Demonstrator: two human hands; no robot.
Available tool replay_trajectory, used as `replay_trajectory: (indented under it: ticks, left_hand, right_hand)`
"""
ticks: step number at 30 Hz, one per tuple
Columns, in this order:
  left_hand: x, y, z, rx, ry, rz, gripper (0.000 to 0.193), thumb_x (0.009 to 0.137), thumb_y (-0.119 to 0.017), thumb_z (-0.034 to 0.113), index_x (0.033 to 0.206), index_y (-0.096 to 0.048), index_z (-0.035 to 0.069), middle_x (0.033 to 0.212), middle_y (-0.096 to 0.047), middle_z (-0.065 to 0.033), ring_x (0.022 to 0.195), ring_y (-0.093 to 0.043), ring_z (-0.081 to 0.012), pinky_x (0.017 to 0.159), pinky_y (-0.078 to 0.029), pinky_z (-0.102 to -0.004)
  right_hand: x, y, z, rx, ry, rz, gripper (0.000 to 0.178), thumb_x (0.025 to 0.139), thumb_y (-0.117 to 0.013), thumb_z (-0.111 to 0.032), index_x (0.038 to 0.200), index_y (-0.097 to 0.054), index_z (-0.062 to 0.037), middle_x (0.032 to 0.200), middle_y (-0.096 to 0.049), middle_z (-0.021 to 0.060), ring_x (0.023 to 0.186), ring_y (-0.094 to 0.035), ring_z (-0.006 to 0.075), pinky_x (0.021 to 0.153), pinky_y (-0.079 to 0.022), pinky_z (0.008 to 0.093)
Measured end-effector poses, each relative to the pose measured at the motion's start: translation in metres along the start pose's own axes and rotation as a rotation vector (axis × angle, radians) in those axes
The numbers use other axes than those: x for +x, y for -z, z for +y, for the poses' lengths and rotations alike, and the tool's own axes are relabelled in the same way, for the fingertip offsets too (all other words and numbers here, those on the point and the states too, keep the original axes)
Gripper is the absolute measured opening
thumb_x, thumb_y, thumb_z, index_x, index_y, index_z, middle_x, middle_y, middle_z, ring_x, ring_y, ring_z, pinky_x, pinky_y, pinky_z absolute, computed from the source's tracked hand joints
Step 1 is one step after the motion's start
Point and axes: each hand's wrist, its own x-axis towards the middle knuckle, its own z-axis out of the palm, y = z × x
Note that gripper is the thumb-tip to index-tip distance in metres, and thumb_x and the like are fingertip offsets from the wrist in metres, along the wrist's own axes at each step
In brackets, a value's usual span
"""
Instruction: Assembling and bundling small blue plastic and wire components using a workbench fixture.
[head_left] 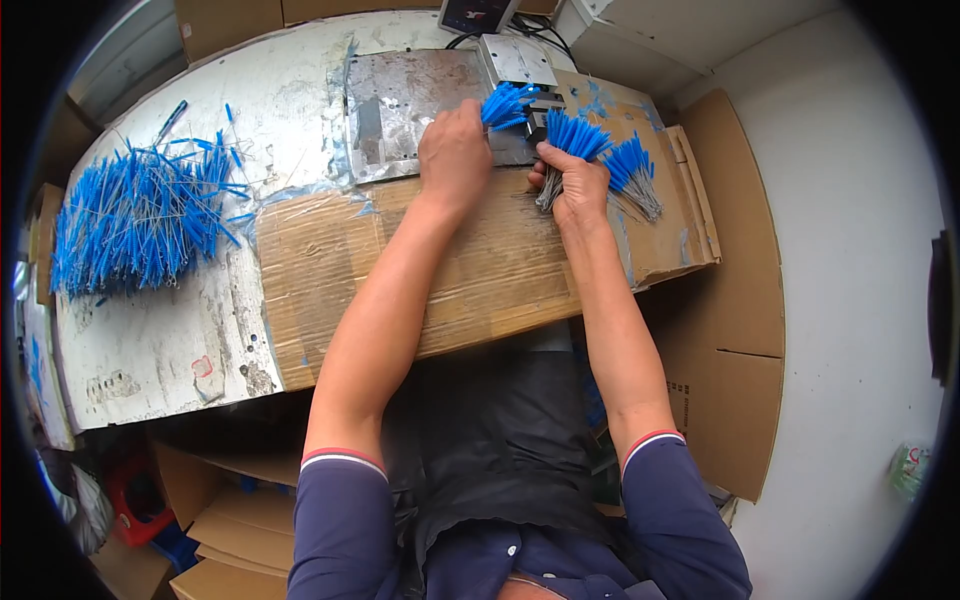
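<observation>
My left hand (455, 152) is closed around a small bundle of blue-tipped wire pieces (507, 104), held up against a small metal device (518, 62) at the far edge of the bench. Just to the right, my right hand (573, 186) grips a second bundle of blue-tipped pieces (574, 136), blue ends upward and grey wire ends poking out below the fingers. A third bundle (632, 172) lies on the cardboard beside my right hand. Both forearms reach over a flat cardboard sheet (470, 275).
A big loose heap of blue-tipped wire pieces (140, 215) covers the left of the white worn bench (170, 330). A grey metal plate (405, 105) lies behind the cardboard. Cardboard boxes (225, 520) stand on the floor at lower left, and a cardboard panel (735, 300) at right.
</observation>
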Motion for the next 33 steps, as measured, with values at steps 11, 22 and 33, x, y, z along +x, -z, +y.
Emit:
replay_trajectory:
  ticks: [11,22,33]
  left_hand:
    - [-0.001,0.001,-0.001,0.024,-0.085,-0.02,0.018,0.082,-0.062,0.002,0.099,-0.062,0.004,0.085,-0.067,-0.0171,0.086,-0.066,-0.036,0.076,-0.052,-0.0471]
    - [0.001,-0.001,-0.001,0.116,0.024,0.014,0.009,0.084,-0.06,0.002,0.092,-0.057,0.002,0.085,-0.067,-0.0183,0.084,-0.067,-0.0377,0.074,-0.052,-0.0483]
    - [0.002,0.005,0.001,0.047,0.108,0.139,0.01,0.085,-0.057,0.003,0.096,-0.056,0.003,0.085,-0.067,-0.0161,0.082,-0.065,-0.0358,0.073,-0.05,-0.0478]
  right_hand:
    - [-0.003,0.01,-0.007,-0.089,-0.004,-0.139,0.012,0.078,-0.079,0.002,0.082,-0.067,0.0016,0.07,-0.066,0.009,0.055,-0.063,0.0186,0.043,-0.051,0.0297]
    - [-0.002,-0.004,0.004,-0.248,0.122,-0.037,0.012,0.078,-0.076,0.001,0.08,-0.064,0.0009,0.068,-0.065,0.0084,0.051,-0.06,0.015,0.041,-0.047,0.0282]
    - [0.001,-0.017,0.008,-0.29,0.152,0.02,0.014,0.077,-0.076,0.001,0.081,-0.063,0.0035,0.068,-0.065,0.0101,0.051,-0.061,0.0164,0.04,-0.05,0.0295]
